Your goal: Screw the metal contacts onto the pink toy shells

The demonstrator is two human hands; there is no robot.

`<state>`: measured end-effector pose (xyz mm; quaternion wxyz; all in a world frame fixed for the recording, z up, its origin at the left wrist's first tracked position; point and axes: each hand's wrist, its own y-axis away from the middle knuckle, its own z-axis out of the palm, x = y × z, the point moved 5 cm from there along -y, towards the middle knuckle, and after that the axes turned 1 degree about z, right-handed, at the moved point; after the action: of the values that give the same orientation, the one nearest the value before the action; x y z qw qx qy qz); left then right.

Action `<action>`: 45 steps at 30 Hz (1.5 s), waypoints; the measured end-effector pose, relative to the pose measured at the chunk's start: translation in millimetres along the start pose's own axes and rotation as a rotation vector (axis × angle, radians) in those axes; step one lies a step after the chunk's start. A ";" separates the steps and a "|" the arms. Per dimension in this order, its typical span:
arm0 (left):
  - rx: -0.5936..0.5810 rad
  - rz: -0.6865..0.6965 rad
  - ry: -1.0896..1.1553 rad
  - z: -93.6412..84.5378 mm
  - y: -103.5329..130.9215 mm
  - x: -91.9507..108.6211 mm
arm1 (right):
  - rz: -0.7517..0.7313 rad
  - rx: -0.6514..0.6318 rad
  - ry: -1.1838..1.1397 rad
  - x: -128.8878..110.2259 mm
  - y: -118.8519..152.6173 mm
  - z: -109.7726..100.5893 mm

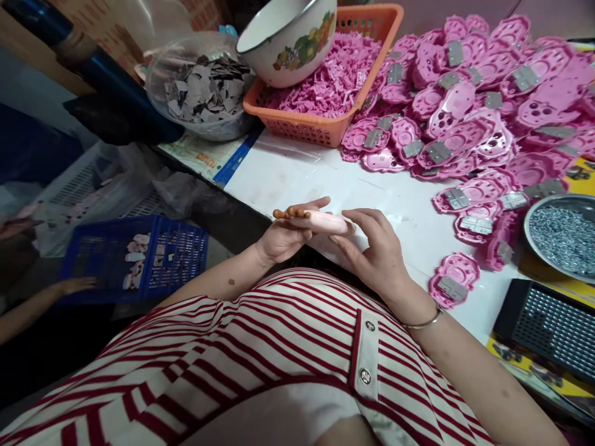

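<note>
Over the near edge of the white tabletop (297, 167), a pale pink plastic toy casing (328, 223) is held almost edge-on between both hands. Several brown rounded knobs (292, 214) stick out at its left end. My left hand (283, 241) is closed round that end, its thumb along the near side. At the other end, my right hand (383, 251) pinches the casing between thumb and fingers. What lies inside the casing is hidden. To the right, a pink shell with a grey metal plate (453, 282) lies alone on the table.
Many pink shells (458, 139) are heaped at the back right. An orange basket (297, 129) of pink parts supports an enamel bowl (302, 56). A clear tub (209, 130) holds grey pieces. A screw bowl (530, 238) and black screw tray (509, 310) stand right. Another person's hand (77, 285) reaches toward a blue crate (174, 282).
</note>
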<state>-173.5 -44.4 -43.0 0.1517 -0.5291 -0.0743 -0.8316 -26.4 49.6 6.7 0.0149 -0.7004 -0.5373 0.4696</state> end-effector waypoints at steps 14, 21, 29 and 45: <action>-0.056 0.431 -1.099 0.7 -1.3 41.1 | -0.020 -0.058 0.247 6.7 7.3 -3.8; -0.069 0.539 -1.074 26.4 -3.6 32.6 | 0.017 0.029 0.131 15.0 11.5 -3.0; 0.066 0.614 -1.084 30.3 -4.0 31.6 | -0.059 0.059 0.208 7.1 5.5 5.9; -0.034 0.498 -1.447 29.8 0.3 38.0 | 0.304 -0.127 -0.130 30.6 25.9 4.1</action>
<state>-162.8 -42.8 4.0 0.2402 -0.9452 -0.0208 -0.2202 -10.6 60.2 -28.9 -0.1352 -0.7414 -0.4534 0.4759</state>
